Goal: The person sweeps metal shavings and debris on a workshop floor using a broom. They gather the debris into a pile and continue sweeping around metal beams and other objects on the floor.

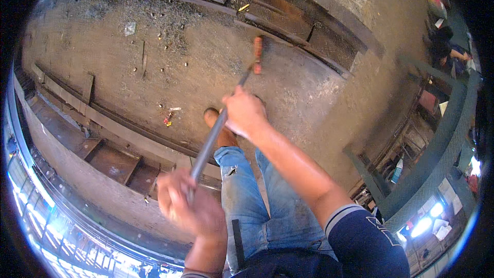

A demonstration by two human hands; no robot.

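Observation:
A long-handled hammer with a grey, pipe-like handle [210,141] runs from close to my body out over the floor. Its narrow orange-red head [258,54] lies across the far end. Around the middle of the handle, my right hand [244,110] is closed. My left hand [188,203], somewhat smeared by motion, wraps the near end. Below the handle are my legs in torn blue jeans [239,185] and a brown shoe [210,116].
Long steel channel beams with cross plates lie ahead [303,25] and to the left [110,159]. Metal scraps and a small red-yellow wrapper [168,121] litter the concrete floor [206,56]. On the right stands a green metal frame [427,175]; another person's arm [458,54] shows behind it.

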